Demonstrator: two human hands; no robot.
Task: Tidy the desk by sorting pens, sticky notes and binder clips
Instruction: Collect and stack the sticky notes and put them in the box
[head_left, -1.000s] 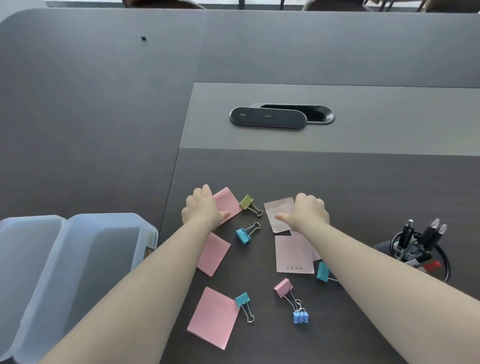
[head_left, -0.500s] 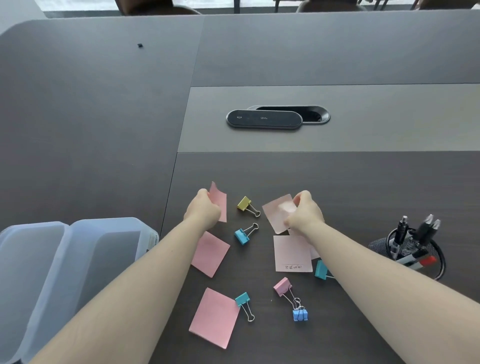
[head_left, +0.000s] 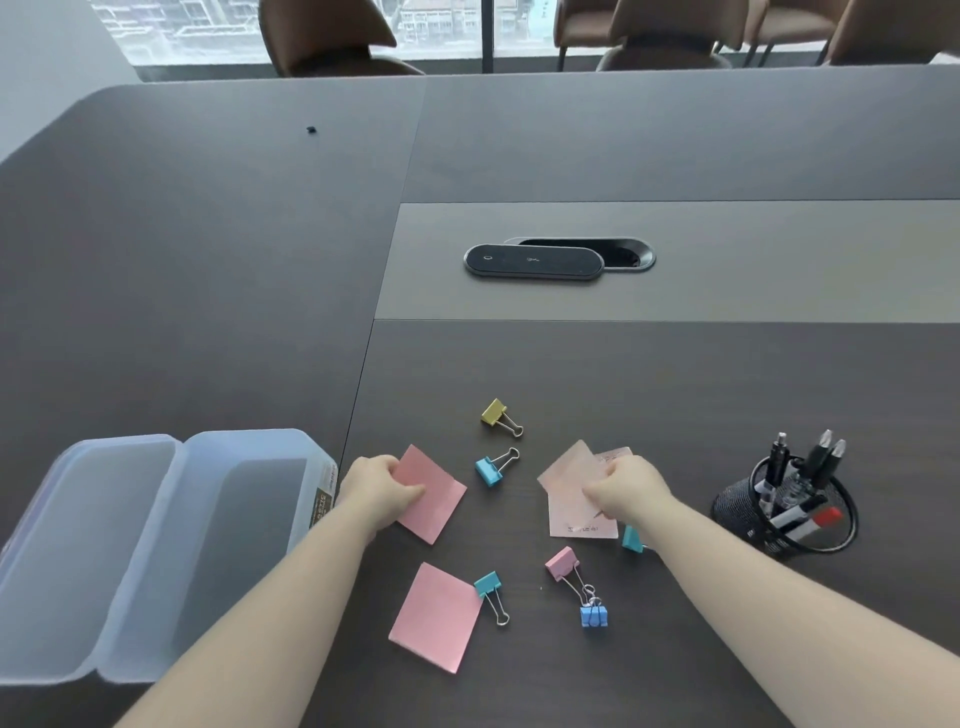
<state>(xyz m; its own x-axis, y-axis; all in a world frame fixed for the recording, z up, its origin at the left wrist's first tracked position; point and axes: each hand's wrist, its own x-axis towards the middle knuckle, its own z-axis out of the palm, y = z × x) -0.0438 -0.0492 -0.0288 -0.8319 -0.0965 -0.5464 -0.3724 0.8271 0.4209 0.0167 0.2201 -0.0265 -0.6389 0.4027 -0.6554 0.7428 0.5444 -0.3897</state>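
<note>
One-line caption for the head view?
Left hand grips pink sticky note, right hand pale notes, binder clips scattered between.

1. Pale pink sticky note (head_left: 582, 514) under the right hand (head_left: 626, 493): a short line of handwriting near its lower edge, too small to read.
2. Clear plastic box (head_left: 156, 545), end wall: brown label (head_left: 323, 506) with light print, blurred, not legible.
3. Black oval pad (head_left: 534, 261) on the desk: two faint symbols, a small ring and a mark beside it; no words readable.
</note>
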